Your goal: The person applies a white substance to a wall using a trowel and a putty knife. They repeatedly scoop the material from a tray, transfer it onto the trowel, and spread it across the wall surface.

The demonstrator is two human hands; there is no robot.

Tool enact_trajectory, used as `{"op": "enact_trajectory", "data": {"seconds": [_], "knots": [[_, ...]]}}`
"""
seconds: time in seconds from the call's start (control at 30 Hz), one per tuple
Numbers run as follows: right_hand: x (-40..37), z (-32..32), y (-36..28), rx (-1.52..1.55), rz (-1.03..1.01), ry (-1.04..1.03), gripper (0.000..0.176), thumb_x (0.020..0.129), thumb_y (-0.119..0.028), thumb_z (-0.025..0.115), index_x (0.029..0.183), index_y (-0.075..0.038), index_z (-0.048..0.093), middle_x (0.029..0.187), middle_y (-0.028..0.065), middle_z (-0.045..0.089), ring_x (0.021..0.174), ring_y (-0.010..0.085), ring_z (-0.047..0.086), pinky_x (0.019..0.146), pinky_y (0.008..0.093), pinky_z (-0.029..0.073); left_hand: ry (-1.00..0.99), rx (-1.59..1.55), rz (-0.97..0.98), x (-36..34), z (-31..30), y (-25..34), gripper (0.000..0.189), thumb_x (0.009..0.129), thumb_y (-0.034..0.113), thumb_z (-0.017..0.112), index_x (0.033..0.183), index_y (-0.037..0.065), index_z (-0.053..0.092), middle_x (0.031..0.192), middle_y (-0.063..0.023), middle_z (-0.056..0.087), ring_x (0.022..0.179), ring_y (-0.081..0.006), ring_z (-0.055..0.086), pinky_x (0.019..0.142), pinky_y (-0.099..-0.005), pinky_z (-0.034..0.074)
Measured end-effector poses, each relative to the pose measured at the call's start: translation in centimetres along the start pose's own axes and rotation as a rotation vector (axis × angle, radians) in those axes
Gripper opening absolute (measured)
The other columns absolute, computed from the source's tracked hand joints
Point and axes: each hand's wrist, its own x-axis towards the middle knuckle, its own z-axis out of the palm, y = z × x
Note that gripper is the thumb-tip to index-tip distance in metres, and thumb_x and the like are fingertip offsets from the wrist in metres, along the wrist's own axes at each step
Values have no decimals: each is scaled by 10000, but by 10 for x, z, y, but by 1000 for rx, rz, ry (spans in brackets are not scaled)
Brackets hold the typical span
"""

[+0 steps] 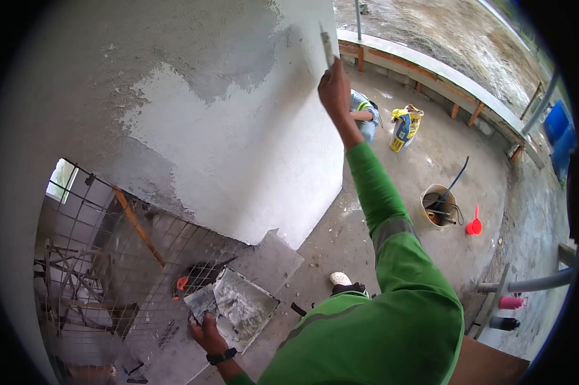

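Note:
High at the wall's right edge, my right hand [334,93] is closed around the pale handle of a trowel [328,48]. Its thin blade points up along the wall corner. Low on the left, my left hand [206,335] grips a flat grey metal plate [201,301] at the left side of a square tray [269,316]. White plaster paste [238,307] lies smeared in the tray. Fresh white plaster [232,135] covers part of the grey wall [65,77] in front of me, with a ragged edge on its left.
Wire mesh [142,256] with an orange wooden strip [139,224] is below left. Another person [365,115] crouches behind the wall corner. A yellow-blue bag [405,128], a bucket of tools [430,221] and a red dipper [474,224] stand on the concrete floor at right.

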Motion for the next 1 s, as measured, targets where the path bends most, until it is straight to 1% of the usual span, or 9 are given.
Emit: {"op": "enact_trajectory", "data": {"seconds": [0.13,0.27,0.33,0.47,0.57,0.67,0.77,0.83,1.0], "knots": [[42,43,63,-96,204,-14,354,811,-83,527,1159,-26,495,856,278,649,825,466,627,718,527,495,206,-29,-65,-22,-42,-18,377,845,21,573,1213,20,493,1033,-49,594,822,-101,565,670,-239,476],[-35,45,-67,-6,115,-21,343,806,-103,556,1139,-98,476,790,221,655,670,418,640,601,504,500,320,122,-147,-28,-93,-29,388,830,22,555,1217,11,523,1095,-68,604,922,-156,599,726,-268,493],[-106,46,-128,85,-16,-105,317,816,-53,540,1119,-35,446,756,185,640,560,373,621,496,458,495,297,69,-98,-12,-87,-15,371,834,29,559,1204,12,529,1085,-65,606,908,-146,598,704,-262,488],[-198,-14,-208,258,-241,-258,342,774,13,546,1113,9,503,895,181,615,704,320,627,576,435,518,91,171,-67,41,-73,9,319,851,57,574,1166,20,540,1053,-50,607,879,-122,594,665,-239,477],[-201,-48,-170,355,-322,-238,363,786,17,545,1146,-8,505,1002,198,628,793,331,645,629,443,523,58,112,-24,43,-53,28,306,853,63,593,1152,26,536,1041,-41,602,880,-119,594,681,-234,485],[-146,-47,-78,125,160,-195,359,874,-47,527,1221,-38,438,855,252,643,724,413,639,585,481,496,79,-41,-33,30,-74,16,329,851,45,599,1171,28,524,1055,-45,601,888,-131,600,696,-241,493],[-82,13,58,-143,162,-25,371,866,-69,515,1221,-5,427,853,286,643,772,468,625,684,533,481,125,-29,-138,2,-107,-9,364,865,35,592,1217,67,508,1104,-36,613,927,-141,605,730,-275,486],[-60,42,92,-184,367,-116,385,855,-103,514,1224,-21,440,889,292,652,831,467,635,748,522,492,136,-61,-144,-24,-102,-7,410,859,15,579,1254,67,485,1122,-54,613,957,-162,611,754,-299,507],[-112,54,-62,-92,319,-139,373,845,-156,516,1200,-60,451,786,255,660,732,451,641,683,527,497,283,-99,-245,-51,-120,-31,424,837,-27,555,1249,43,485,1106,-82,612,898,-175,620,679,-265,518]]}}
